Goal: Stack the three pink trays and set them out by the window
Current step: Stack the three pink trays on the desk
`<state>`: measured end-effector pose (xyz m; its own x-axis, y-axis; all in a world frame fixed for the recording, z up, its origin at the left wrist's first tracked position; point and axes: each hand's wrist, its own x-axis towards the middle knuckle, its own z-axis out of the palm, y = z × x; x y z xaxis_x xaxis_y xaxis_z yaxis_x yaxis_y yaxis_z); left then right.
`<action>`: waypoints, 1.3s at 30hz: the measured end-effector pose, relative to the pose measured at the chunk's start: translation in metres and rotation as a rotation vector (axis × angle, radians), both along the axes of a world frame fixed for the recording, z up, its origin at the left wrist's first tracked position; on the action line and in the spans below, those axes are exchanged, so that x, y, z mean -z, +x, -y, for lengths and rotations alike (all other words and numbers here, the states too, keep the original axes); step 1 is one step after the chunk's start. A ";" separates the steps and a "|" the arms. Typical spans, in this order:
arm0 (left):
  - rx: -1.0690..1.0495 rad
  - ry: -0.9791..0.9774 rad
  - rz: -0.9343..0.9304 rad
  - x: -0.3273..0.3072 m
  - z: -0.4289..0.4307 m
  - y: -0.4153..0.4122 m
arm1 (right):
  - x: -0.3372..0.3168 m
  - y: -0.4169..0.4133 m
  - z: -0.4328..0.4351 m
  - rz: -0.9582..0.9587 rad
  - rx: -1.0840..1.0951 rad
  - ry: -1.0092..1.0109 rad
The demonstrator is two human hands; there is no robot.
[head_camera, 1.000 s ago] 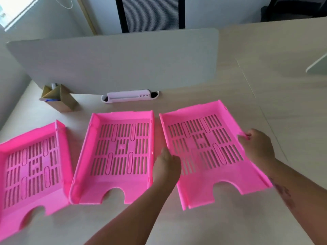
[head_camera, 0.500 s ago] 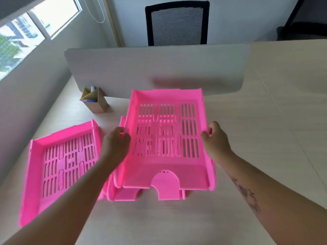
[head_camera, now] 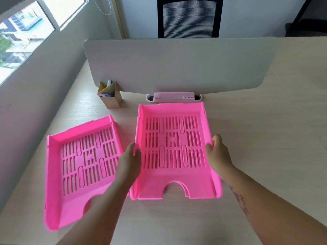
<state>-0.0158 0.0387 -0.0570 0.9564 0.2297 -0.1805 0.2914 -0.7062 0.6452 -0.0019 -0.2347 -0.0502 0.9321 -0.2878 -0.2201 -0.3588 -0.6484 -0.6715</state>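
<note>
Two pink slotted trays sit nested as one stack [head_camera: 172, 144] in the middle of the desk, the lower one almost hidden under the upper. My left hand [head_camera: 130, 160] grips the stack's left wall and my right hand [head_camera: 218, 153] grips its right wall. A third pink tray [head_camera: 83, 167] lies flat to the left, turned slightly, with my left forearm crossing its near right corner. The window [head_camera: 26, 30] is at the far left, above a grey wall.
A grey divider panel [head_camera: 177, 64] stands behind the trays. A tan pen holder [head_camera: 110, 96] and a white organiser [head_camera: 173, 97] sit at its foot. A black mesh chair [head_camera: 189, 16] is beyond it. Bare desk [head_camera: 265, 138] extends to the right.
The right-hand tray was lifted, carried left and lowered onto the middle tray. It now sits nested down in it, with both hands still on its sides.
</note>
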 end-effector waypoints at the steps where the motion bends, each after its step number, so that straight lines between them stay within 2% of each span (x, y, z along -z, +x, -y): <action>1: 0.010 -0.009 0.006 0.001 0.001 -0.001 | 0.002 -0.002 0.000 -0.002 -0.002 0.004; 9: -0.079 -0.194 -0.042 0.005 -0.004 0.010 | 0.005 0.010 -0.009 -0.056 0.023 0.028; 15: -0.134 -0.396 -0.172 0.010 -0.004 0.010 | 0.007 0.012 -0.003 -0.107 -0.002 0.028; 21: -0.073 -0.424 -0.203 0.009 0.029 0.025 | 0.011 -0.006 0.030 -0.112 0.099 0.024; 30: 0.137 -0.502 -0.246 0.012 0.114 0.046 | 0.009 -0.044 0.103 -0.129 0.310 0.031; 32: 0.146 -0.443 -0.219 0.009 0.113 0.048 | 0.001 -0.046 0.104 -0.066 0.275 -0.053; 35: 0.101 -0.314 -0.087 -0.001 0.087 0.051 | -0.017 -0.030 0.097 0.148 0.086 -0.422; 39: -0.054 -0.164 0.067 -0.019 0.019 0.043 | -0.042 0.018 0.039 0.259 -0.197 -0.403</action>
